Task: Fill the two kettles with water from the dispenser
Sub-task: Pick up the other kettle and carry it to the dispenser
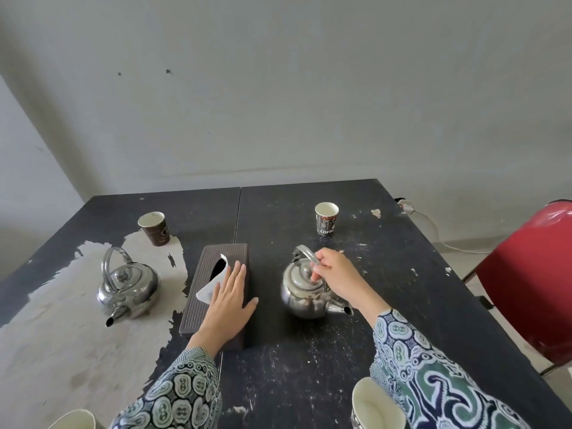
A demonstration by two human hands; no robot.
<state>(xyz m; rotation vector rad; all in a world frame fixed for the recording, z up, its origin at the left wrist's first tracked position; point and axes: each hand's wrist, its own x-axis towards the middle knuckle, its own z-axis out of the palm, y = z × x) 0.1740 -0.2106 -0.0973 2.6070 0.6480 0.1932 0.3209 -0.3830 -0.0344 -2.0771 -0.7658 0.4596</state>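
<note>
Right hand (332,269) curled around the arched handle of the right steel kettle (305,291), fingers (317,274) hooked under the bar near its near end, thumb side on top; kettle sitting upright on the black table (387,274), lid on, spout aimed toward the near right, just under the wrist. Left hand (229,301) spread flat, palm down, pressed on top of the brown tissue box (213,283) between the two kettles, fingertips just beside the white tissue (213,283) poking from the slot; holding nothing. Left steel kettle (127,284) well apart to the left of that hand, across the box, on the worn pale patch of the tabletop, handle standing upright, its arch running front to back, spout pointing toward the near left. No dispenser anywhere in view, so probably off to one side or behind. Nearer hand for the left kettle plainly the left one: a sideways reach over the box edge, then a hook from above onto the handle's crown. Right kettle seemingly ready to lift straight up, handle arch running from far to near, roughly along the forearm's line. Paper cups at the far left (154,227), far right (326,222) and near edge (374,404), clear of both paths.
</note>
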